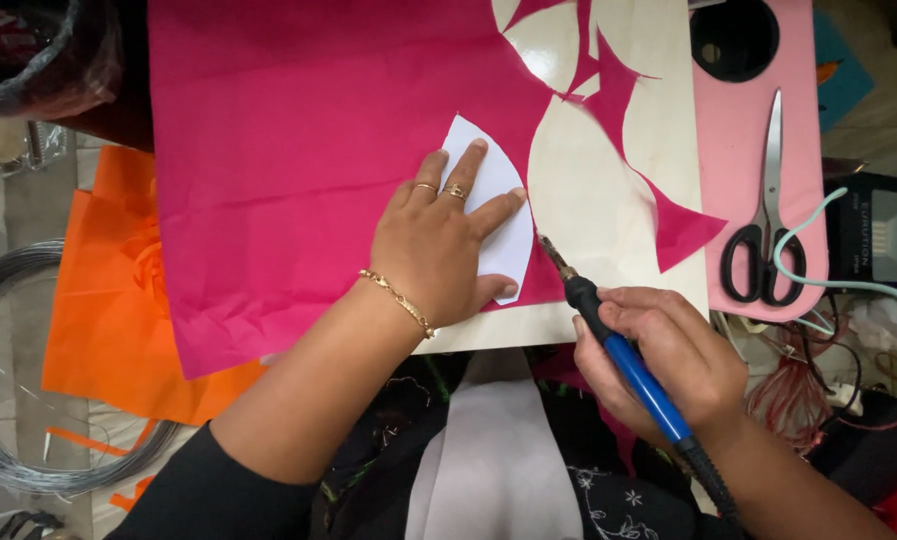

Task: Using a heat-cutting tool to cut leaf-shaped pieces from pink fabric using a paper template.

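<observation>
- At the middle of the frame, the left hand (437, 250) lay flat, its fingers (466, 170) spread wide, pressing a white paper template (496, 215) onto a magenta fabric sheet (299, 150).
- Lower right of centre, the right hand (669, 355) had its fingers closed around a blue-handled hot cutting tool (609, 335), the metal tip touching the fabric just beside the template's right edge.
- The fabric covered the upper left of a pale worktop (589, 190); curved pieces were already cut out of it at the upper middle, leaving pointed scraps.
- At the right, black-handled scissors (764, 220) rested on a pink board (739, 130), with a light green cord (819, 215) looping past them.
- At the left, orange fabric (109, 300) lay under the magenta sheet, beside a coil of grey wire (9, 380).
</observation>
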